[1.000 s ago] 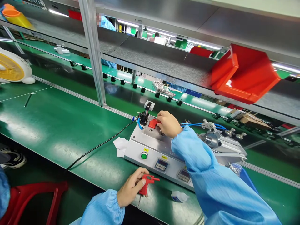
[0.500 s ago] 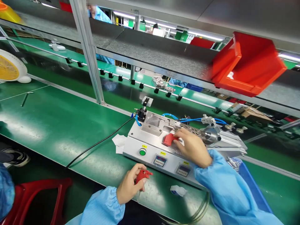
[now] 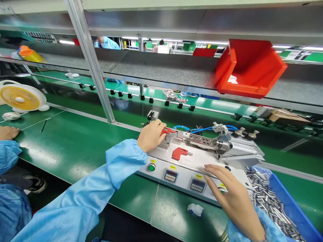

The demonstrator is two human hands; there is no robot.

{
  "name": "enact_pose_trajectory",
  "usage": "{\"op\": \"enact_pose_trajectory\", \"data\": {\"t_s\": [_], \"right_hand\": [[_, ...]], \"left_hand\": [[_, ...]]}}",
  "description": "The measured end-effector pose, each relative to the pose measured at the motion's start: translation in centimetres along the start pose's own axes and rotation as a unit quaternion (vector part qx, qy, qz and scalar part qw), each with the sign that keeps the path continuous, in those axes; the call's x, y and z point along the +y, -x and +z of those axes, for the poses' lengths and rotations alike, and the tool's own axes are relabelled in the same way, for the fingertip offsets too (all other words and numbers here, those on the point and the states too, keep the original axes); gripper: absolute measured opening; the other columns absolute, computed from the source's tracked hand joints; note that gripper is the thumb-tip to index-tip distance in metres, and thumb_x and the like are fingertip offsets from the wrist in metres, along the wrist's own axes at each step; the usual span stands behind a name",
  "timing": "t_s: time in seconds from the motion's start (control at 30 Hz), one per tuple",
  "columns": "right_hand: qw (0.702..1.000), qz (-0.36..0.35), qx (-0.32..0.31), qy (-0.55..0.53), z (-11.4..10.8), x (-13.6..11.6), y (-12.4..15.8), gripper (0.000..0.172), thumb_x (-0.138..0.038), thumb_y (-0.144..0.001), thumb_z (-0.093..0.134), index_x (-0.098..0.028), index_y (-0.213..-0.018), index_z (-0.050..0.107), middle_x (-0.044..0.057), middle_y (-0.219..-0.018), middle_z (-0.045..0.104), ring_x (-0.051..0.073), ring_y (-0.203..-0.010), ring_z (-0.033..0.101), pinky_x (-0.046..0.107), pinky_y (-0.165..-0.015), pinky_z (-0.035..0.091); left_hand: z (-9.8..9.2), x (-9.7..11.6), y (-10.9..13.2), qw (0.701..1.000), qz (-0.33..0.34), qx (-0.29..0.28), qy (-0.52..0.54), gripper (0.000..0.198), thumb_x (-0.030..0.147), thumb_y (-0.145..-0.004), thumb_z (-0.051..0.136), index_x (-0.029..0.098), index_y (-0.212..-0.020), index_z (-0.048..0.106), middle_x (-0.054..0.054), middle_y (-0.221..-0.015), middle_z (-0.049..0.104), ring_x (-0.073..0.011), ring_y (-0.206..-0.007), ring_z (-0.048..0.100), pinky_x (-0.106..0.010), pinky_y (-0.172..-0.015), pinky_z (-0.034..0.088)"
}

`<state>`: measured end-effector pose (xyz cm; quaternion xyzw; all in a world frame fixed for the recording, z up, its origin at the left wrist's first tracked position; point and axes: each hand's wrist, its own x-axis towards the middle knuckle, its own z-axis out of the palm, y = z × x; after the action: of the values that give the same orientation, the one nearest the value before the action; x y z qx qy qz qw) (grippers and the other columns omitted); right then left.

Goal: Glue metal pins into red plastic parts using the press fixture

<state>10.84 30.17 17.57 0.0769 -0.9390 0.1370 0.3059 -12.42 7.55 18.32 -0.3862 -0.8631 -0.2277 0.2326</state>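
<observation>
My left hand (image 3: 151, 136) is shut on a red plastic part with a metal stem (image 3: 166, 131), pressing it into the slotted metal fixture (image 3: 185, 136) at the back of a grey steel bench machine (image 3: 191, 161). A second red part with a metal pin (image 3: 179, 153) lies on the machine's top plate, touching neither hand. My right hand (image 3: 233, 198) is open, its fingers spread and holding nothing, above the machine's front right corner. A pneumatic cylinder (image 3: 223, 144) sits at the right end of the fixture.
A blue bin of metal tubes (image 3: 268, 201) stands right of the machine. Blue air hoses (image 3: 207, 128) run behind it. A tissue (image 3: 195, 209) lies on the green bench (image 3: 75, 144). A co-worker's hand (image 3: 7, 132) rests at the left, beyond which stands a fan (image 3: 21, 98). A red bin (image 3: 248, 69) sits overhead.
The red part from my right hand now lies on the plate, and that hand has moved forward and right. My left hand has carried its red part from the bench edge to the fixture.
</observation>
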Motion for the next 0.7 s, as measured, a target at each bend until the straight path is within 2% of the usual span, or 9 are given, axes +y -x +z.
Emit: {"op": "enact_pose_trajectory", "data": {"t_s": [0.03, 0.1, 0.17, 0.23, 0.33, 0.4, 0.47, 0.6, 0.7], "right_hand": [[1.0, 0.009, 0.015, 0.003, -0.4, 0.2, 0.6, 0.021, -0.037, -0.107, 0.05, -0.028, -0.117, 0.067, 0.009, -0.113, 0.074, 0.029, -0.103, 0.074, 0.044, -0.095, 0.062], [0.999, 0.029, 0.041, 0.011, -0.9, 0.6, 1.9, 0.019, -0.038, -0.106, 0.052, -0.03, -0.116, 0.067, 0.008, -0.112, 0.074, 0.029, -0.102, 0.074, 0.045, -0.096, 0.062], [0.996, 0.048, 0.069, 0.029, -1.2, 1.3, 3.2, 0.018, -0.039, -0.106, 0.053, -0.031, -0.114, 0.067, 0.007, -0.11, 0.074, 0.03, -0.1, 0.074, 0.046, -0.097, 0.061], [0.991, 0.059, 0.101, 0.063, -1.0, 2.1, 4.4, 0.019, -0.041, -0.105, 0.053, -0.031, -0.115, 0.066, 0.007, -0.111, 0.074, 0.031, -0.101, 0.074, 0.047, -0.099, 0.06], [0.979, 0.061, 0.151, 0.122, 0.2, 3.4, 5.9, 0.026, -0.041, -0.107, 0.051, -0.028, -0.125, 0.063, 0.01, -0.119, 0.072, 0.033, -0.106, 0.072, 0.05, -0.102, 0.057], [0.972, 0.048, 0.172, 0.151, 1.3, 4.4, 6.6, 0.03, -0.039, -0.108, 0.05, -0.028, -0.133, 0.061, 0.011, -0.122, 0.07, 0.035, -0.107, 0.071, 0.052, -0.099, 0.056], [0.966, 0.031, 0.188, 0.176, 2.4, 5.1, 7.0, 0.035, -0.035, -0.107, 0.053, -0.03, -0.14, 0.059, 0.012, -0.121, 0.07, 0.037, -0.107, 0.071, 0.053, -0.095, 0.057], [0.954, 0.034, 0.223, 0.197, 3.6, 5.8, 7.2, 0.053, -0.027, -0.102, 0.061, -0.035, -0.153, 0.053, 0.012, -0.121, 0.072, 0.041, -0.107, 0.072, 0.057, -0.093, 0.058], [0.956, 0.04, 0.217, 0.195, 3.9, 5.8, 7.3, 0.059, -0.024, -0.1, 0.063, -0.038, -0.156, 0.05, 0.011, -0.128, 0.071, 0.04, -0.111, 0.072, 0.058, -0.098, 0.059]], "left_hand": [[0.5, -0.1, -0.9, 0.999, -0.009, -0.033, -0.033, 0.02, 0.021, -0.096, 0.066, 0.017, -0.115, 0.062, -0.009, -0.107, 0.066, -0.0274, -0.1, 0.066, -0.036, -0.082, 0.057], [1.3, -0.2, -1.7, 0.996, -0.012, -0.061, -0.068, 0.014, 0.022, -0.096, 0.068, 0.018, -0.108, 0.061, -0.009, -0.101, 0.066, -0.0285, -0.098, 0.065, -0.036, -0.079, 0.056], [1.8, -0.1, -1.2, 0.996, -0.001, -0.057, -0.069, 0.007, 0.026, -0.1, 0.064, 0.02, -0.101, 0.061, -0.009, -0.099, 0.066, -0.0279, -0.097, 0.064, -0.036, -0.079, 0.056], [2.3, -0.3, -0.1, 0.998, 0.012, -0.038, -0.048, 0.013, 0.029, -0.105, 0.056, 0.02, -0.099, 0.062, -0.009, -0.1, 0.067, -0.0266, -0.098, 0.064, -0.036, -0.083, 0.056], [2.9, -0.7, 2.0, 0.999, 0.041, 0.001, 0.006, 0.025, 0.034, -0.109, 0.049, 0.018, -0.121, 0.064, -0.012, -0.121, 0.07, -0.0268, -0.112, 0.063, -0.041, -0.098, 0.054], [3.1, -0.9, 3.0, 0.999, 0.053, 0.007, 0.008, 0.04, 0.043, -0.108, 0.051, 0.019, -0.138, 0.06, -0.014, -0.141, 0.064, -0.0295, -0.128, 0.059, -0.046, -0.107, 0.051], [3.2, -1.0, 3.6, 0.999, 0.047, -0.002, -0.008, 0.051, 0.054, -0.106, 0.053, 0.02, -0.144, 0.058, -0.017, -0.152, 0.057, -0.0331, -0.139, 0.052, -0.05, -0.111, 0.047], [3.3, -1.4, 4.0, 0.999, 0.047, -0.014, 0.02, 0.061, 0.063, -0.106, 0.045, 0.018, -0.145, 0.059, -0.018, -0.155, 0.056, -0.0333, -0.145, 0.05, -0.052, -0.117, 0.044], [3.4, -1.8, 4.1, 0.996, 0.051, 0.005, 0.078, 0.062, 0.063, -0.108, 0.038, 0.018, -0.144, 0.06, -0.017, -0.152, 0.06, -0.0308, -0.144, 0.053, -0.051, -0.118, 0.045]]}}
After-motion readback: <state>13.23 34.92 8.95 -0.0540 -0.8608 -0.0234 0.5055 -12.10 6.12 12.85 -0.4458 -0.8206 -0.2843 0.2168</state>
